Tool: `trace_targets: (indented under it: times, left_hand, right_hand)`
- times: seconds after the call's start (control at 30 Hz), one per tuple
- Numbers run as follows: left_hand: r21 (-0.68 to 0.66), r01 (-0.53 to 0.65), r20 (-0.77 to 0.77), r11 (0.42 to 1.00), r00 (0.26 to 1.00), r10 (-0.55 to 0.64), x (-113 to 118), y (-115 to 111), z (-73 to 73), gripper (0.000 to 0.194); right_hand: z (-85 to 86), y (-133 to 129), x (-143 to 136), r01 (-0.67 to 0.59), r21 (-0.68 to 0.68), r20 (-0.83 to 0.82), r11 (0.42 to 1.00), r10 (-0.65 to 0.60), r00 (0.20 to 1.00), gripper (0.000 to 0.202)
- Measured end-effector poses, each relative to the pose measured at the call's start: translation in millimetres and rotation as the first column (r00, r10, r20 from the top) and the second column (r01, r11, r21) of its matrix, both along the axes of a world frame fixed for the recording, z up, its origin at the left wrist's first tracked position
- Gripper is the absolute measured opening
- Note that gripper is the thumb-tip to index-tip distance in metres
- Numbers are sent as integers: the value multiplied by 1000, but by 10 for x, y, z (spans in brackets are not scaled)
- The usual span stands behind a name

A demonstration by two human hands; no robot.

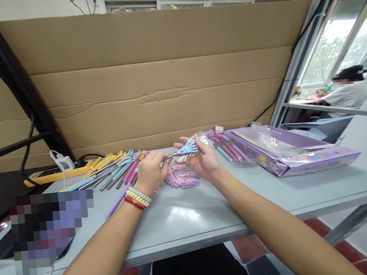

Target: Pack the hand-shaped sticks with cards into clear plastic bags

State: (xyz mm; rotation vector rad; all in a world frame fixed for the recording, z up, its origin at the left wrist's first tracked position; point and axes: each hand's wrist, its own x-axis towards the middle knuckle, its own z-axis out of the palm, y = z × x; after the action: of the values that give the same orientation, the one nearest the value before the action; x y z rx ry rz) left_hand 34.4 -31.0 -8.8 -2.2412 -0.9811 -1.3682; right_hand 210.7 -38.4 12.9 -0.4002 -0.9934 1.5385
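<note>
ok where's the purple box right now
In the head view, the purple box lies on the right side of the grey table, to the right of the right hand, with the pink and purple sticks just to its left.

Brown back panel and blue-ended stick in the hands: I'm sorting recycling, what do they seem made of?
Brown back panel: matt cardboard, judging by its creases. Blue-ended stick: silvery, shiny shaft, probably metal; evenly coloured, claw-like end, likely plastic.
</note>
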Motion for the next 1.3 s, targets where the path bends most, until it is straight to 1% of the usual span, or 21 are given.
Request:
trace_targets:
  times: [0.1,0.2,0.27,0.4,0.63,0.73,0.93,1.07,1.17,1.3]
  left_hand:
    - [-18,7,32,1000,999,-6,7,5,0,10]
    - [-28,-23,35,999,999,24,-2,1,17,10]
    - [-35,-44,18,998,999,45,-17,-2,29,10]
    - [-43,-64,-17,997,998,63,-57,1,44,11]
    - [-7,-84,-16,996,996,84,-124,17,83,12]
    - [-3,-95,-21,996,995,95,-139,18,93,11]
    - [7,-58,-20,998,998,58,-107,9,77,11]
    - [-6,-25,-13,1000,1000,25,-61,-10,62,11]
    - [1,-16,1,1000,1000,16,-37,-23,55,9]
    - [-14,-13,4,1000,1000,13,-15,-32,50,8]
  right_hand:
    - [18,-1,24,65,32,1,997,-65,998,31]
    - [39,0,41,128,40,12,991,-129,992,29]
    - [52,2,48,151,25,17,988,-151,988,32]
    - [73,19,82,168,0,-9,986,-168,986,46]
    - [101,43,179,157,-11,-44,988,-157,987,52]
    - [109,38,196,122,-6,-34,992,-123,992,53]
    - [86,-1,121,27,-16,31,1000,-27,999,53]
    - [49,-27,37,12,6,97,1000,-12,995,46]
    - [27,-32,6,31,18,138,999,-33,990,41]
    - [1,-21,-10,73,61,165,995,-82,983,29]
